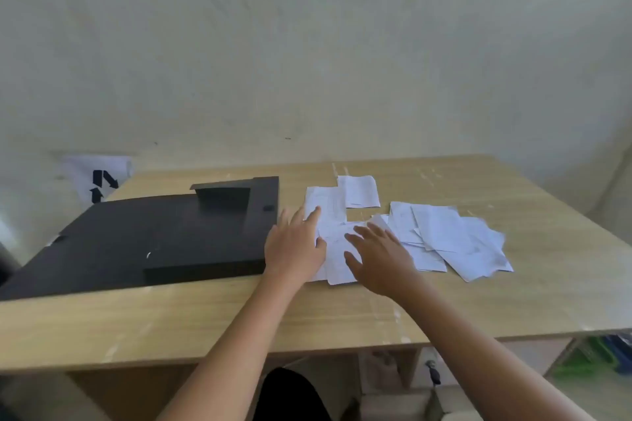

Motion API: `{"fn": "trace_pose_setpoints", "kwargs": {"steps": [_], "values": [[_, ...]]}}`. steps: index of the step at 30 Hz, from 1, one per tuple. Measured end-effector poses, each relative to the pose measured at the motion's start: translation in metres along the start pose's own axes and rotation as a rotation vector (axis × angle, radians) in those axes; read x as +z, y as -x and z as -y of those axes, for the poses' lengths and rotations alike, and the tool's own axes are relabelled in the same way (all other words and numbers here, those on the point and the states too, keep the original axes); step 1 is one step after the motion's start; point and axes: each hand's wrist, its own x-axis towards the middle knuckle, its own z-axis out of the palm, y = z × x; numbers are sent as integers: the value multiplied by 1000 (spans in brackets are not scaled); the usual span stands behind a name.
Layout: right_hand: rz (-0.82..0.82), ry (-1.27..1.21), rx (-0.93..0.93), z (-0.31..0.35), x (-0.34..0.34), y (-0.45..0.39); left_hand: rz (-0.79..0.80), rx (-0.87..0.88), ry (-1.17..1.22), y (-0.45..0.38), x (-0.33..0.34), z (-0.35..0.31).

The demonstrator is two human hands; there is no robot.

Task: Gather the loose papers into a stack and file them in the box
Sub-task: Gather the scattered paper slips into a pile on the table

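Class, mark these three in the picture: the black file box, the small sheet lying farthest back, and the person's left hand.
Black file box (136,243): head view, on its flat top panel.
Small sheet farthest back (359,191): head view, on the sheet's middle.
Left hand (295,246): head view, on the back of the hand.

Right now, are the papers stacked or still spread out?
Spread out: the papers lie overlapping and fanned across the table, one sheet apart.

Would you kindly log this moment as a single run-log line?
phase: gathering | left hand: flat on papers, open | right hand: over papers, open | box: left, closed | stack: not yet formed
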Motion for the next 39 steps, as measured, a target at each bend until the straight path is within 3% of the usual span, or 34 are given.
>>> {"fn": "trace_pose_setpoints", "kwargs": {"steps": [7,15,19,23,30,35,39], "values": [[57,-75,21,-3,27,-17,75,8,-141,-35,38,10],[-76,-223,12,-30,17,-65,91,-9,164,-56,69,19],[-124,-346,135,-64,9,-124,122,-36,101,-62,75,22],[-34,-400,269,-83,11,-164,123,-104,143,-61,79,21],[113,-437,287,-78,18,-171,113,-92,180,-62,78,21],[132,-426,217,-70,19,-152,131,-73,169,-60,74,18],[55,-473,271,-77,20,-158,136,-59,183,-59,72,17]]}}
